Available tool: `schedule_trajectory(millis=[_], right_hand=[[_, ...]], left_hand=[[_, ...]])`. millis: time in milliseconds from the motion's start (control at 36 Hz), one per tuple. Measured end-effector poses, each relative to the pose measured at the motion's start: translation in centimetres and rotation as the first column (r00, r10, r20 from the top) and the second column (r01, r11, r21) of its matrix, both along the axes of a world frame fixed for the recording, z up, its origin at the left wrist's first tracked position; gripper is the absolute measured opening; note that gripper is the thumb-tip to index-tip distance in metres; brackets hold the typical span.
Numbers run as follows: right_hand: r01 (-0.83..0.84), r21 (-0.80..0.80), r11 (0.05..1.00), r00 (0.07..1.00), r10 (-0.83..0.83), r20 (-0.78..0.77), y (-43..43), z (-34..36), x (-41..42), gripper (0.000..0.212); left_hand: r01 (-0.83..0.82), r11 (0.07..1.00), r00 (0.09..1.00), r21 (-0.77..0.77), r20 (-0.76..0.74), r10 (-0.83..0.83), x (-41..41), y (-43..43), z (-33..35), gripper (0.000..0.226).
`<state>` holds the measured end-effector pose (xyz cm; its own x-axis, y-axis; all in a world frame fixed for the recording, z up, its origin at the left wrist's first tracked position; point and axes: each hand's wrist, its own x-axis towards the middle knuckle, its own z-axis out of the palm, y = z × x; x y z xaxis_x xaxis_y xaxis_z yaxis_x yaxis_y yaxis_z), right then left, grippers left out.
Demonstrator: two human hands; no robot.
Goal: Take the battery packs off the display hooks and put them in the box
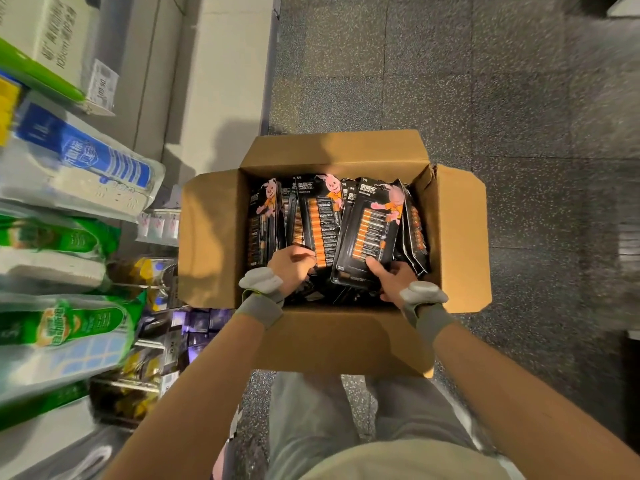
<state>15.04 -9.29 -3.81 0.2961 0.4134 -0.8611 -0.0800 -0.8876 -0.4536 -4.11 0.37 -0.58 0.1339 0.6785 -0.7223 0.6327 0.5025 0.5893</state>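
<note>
An open cardboard box [211, 237] stands on the floor in front of me, holding several black battery packs with orange cells. Both my hands are inside it. My right hand [393, 278] grips the lower edge of one battery pack [370, 233] that leans on the stack at the right. My left hand [292, 265] has its fingers curled around the bottom of the upright packs [320, 220] in the middle. More packs [261, 223] stand on edge at the left of the box. No display hooks with battery packs are in sight.
Store shelves at the left carry power strips in blue-and-white packaging [86, 168] and green packaging [62, 323], with small dark goods [194, 327] lower down. A speckled grey floor [519, 116] spreads beyond and to the right of the box. My legs are just behind it.
</note>
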Motion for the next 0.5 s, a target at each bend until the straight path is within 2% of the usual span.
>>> schedule_trajectory(millis=[56, 167, 194, 250, 278, 389, 500], right_hand=[[-0.034, -0.011, 0.999, 0.999, 0.034, 0.008, 0.1, -0.2, -0.1, 0.072], [-0.03, -0.075, 0.997, 0.999, 0.029, -0.023, 0.2, -1.3, 0.6, 0.137], [-0.031, -0.091, 0.995, 0.999, 0.028, -0.034, 0.2, -1.9, 0.8, 0.146], [-0.029, -0.087, 0.996, 0.999, 0.025, -0.048, 0.5, -1.6, 0.9, 0.151], [-0.02, -0.077, 0.997, 0.998, 0.015, -0.059, 0.7, -1.3, 0.9, 0.146], [0.2, -0.05, 0.979, 0.965, -0.205, -0.164, 1.3, -1.2, -0.1, 0.092], [0.225, 0.029, 0.974, 0.962, -0.217, -0.164, 0.9, -0.6, -0.5, 0.054]], left_hand=[[-0.011, 1.0, 1.0, -0.012, 0.004, 0.011, 0.1, -0.2, -0.2, 0.01], [-0.047, 0.998, 0.999, -0.048, -0.012, 0.047, 0.3, 0.0, -0.4, 0.014], [-0.05, 0.997, 0.999, -0.056, -0.004, 0.05, 0.3, 0.0, -0.5, 0.01], [-0.049, 0.997, 0.999, -0.065, 0.009, 0.05, 0.2, 0.1, -0.6, 0.009], [-0.049, 0.996, 0.999, -0.069, 0.013, 0.05, 0.2, 0.2, -0.5, 0.008], [-0.032, 0.995, 0.999, -0.091, 0.012, 0.034, -0.1, 0.2, -0.4, 0.009], [-0.03, 0.995, 1.0, -0.091, 0.004, 0.03, -0.1, 0.2, -0.2, 0.011]])
